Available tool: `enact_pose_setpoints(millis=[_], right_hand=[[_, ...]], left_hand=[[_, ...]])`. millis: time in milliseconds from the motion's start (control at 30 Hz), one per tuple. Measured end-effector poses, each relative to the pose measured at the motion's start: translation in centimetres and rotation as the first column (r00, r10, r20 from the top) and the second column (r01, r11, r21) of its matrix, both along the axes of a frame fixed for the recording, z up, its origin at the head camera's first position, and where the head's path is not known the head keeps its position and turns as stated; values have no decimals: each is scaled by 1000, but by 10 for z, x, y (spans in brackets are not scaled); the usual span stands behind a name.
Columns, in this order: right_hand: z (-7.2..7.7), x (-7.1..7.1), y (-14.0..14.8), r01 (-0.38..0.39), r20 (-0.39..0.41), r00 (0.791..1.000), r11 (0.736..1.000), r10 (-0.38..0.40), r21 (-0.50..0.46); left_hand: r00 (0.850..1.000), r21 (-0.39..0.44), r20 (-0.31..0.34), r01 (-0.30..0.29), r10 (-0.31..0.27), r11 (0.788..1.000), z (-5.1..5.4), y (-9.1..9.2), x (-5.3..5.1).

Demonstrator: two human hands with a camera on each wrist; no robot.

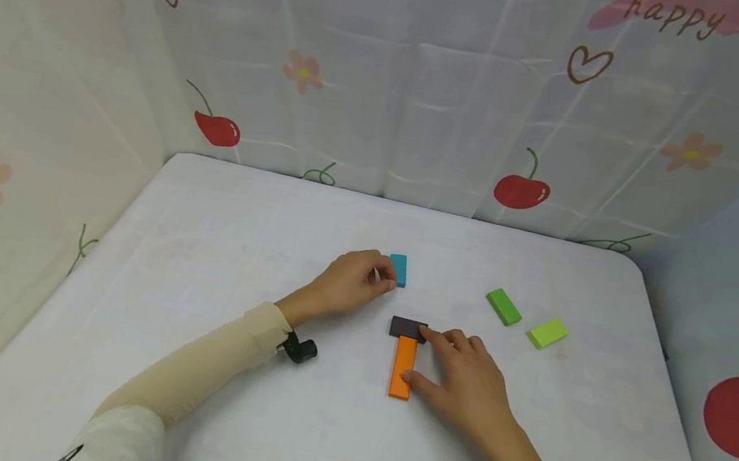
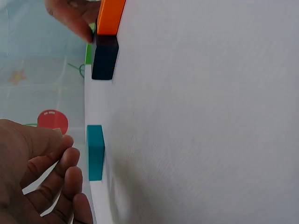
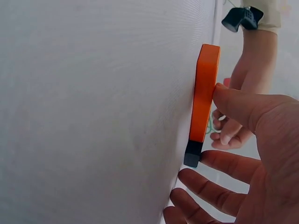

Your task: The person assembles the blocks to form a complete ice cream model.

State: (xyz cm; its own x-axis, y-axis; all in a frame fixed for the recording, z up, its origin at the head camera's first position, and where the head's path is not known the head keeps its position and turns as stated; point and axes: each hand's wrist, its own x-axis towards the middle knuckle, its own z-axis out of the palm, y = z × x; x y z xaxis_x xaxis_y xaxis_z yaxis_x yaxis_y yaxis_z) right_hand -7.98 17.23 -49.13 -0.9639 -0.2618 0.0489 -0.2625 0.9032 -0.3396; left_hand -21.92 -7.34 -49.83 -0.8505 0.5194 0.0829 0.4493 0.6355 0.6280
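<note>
An orange block (image 1: 402, 370) and a black block (image 1: 403, 327) lie end to side on the white table, forming a T. My right hand (image 1: 472, 384) rests its thumb on the orange block and its index fingertip at the black block, with the other fingers spread loosely. Farther back lies a blue block (image 1: 399, 270). Beside it is my left hand (image 1: 355, 279), its fingers loosely bent. In the left wrist view, a gap shows between those fingers and the blue block (image 2: 96, 152), and nothing is held.
To the right on the table (image 1: 272, 444) lie a green block (image 1: 503, 307) and a lime-green block (image 1: 547, 334). A printed curtain (image 1: 399, 104) hangs behind the table's far edge. Each wrist wears a small black camera (image 1: 299, 348).
</note>
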Motion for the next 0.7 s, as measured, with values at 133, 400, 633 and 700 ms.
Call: enact_pose_setpoints(millis=[133, 400, 633, 700], right_hand=[[0, 0, 0, 1, -1, 1000, 1000, -1, 8], [0, 1, 1, -1, -1, 1000, 1000, 1, 9], [1, 0, 1, -5, -5, 1000, 1000, 5, 7], [2, 0, 0, -4, -1, 1000, 1000, 4, 8]], left_hand=[[999, 38, -24, -25, 26, 999, -2, -1, -20], [1000, 85, -7, -21, 22, 996, -7, 5, -44], [999, 43, 5, 45, -45, 998, -10, 9, -58], [998, 23, 17, 54, -55, 998, -12, 9, -60]])
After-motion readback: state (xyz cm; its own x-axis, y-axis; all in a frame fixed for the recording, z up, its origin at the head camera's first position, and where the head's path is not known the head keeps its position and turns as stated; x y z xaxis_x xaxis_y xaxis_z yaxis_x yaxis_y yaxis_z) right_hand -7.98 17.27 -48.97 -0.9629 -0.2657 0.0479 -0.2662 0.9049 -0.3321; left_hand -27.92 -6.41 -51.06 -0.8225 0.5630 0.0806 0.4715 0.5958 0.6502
